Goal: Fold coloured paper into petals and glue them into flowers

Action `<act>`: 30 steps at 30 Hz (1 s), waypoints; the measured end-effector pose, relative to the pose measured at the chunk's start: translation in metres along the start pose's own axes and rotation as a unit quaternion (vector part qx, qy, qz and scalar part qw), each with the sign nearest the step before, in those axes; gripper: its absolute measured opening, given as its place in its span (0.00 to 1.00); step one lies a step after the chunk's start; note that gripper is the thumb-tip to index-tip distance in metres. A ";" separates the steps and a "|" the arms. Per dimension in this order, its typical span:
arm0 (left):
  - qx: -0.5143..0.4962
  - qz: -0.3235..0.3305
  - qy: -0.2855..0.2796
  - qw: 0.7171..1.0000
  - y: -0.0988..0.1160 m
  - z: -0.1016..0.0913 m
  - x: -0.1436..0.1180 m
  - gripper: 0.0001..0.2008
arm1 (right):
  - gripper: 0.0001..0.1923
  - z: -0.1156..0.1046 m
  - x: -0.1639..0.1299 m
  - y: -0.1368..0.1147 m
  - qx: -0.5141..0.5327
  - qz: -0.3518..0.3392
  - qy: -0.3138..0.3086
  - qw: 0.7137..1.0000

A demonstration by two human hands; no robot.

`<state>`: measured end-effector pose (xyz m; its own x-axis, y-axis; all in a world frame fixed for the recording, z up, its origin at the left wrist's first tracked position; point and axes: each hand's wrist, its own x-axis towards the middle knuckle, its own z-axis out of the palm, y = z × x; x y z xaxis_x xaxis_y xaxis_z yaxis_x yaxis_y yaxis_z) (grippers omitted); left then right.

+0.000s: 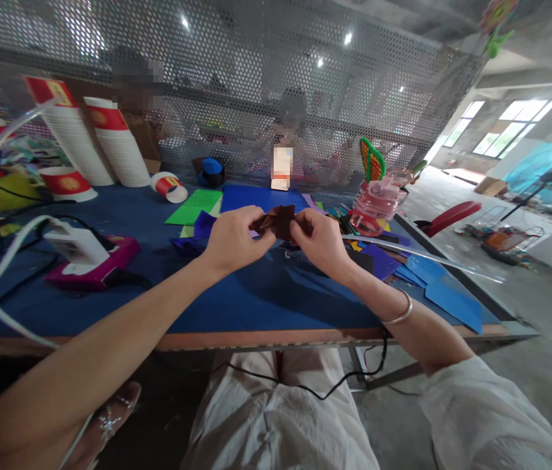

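Observation:
A small folded piece of dark brown paper (284,220) is held above the blue tabletop (256,307). My left hand (236,238) pinches its left side between thumb and fingers. On its right side, the thumb and fingers of my right hand (322,241) are closed on the same piece. The fingers cover part of the folds. Behind my left hand lie green paper sheets (196,206) and crumpled dark blue paper (204,225). A large blue sheet (249,198) lies beyond both hands.
Stacked paper cups (123,153) and a purple power strip (121,261) are on the left, with cables. At the right stand a pink transparent jar (373,209), a long clear stick (432,258) and blue sheets (452,301). A perforated metal panel (236,85) rises behind the table.

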<state>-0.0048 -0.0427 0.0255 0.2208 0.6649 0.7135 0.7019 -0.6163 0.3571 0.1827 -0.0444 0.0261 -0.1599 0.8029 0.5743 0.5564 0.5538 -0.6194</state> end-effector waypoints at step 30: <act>-0.456 -0.317 -0.076 0.828 0.003 -0.002 0.012 0.05 | 0.15 -0.014 -0.015 -0.017 0.065 -0.030 -0.014 0.997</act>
<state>-0.0016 -0.0375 0.0366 0.1352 0.9797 0.1482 -0.0786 -0.1385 0.9872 0.1868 -0.0684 0.0353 -0.2138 0.7727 0.5977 0.4347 0.6232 -0.6501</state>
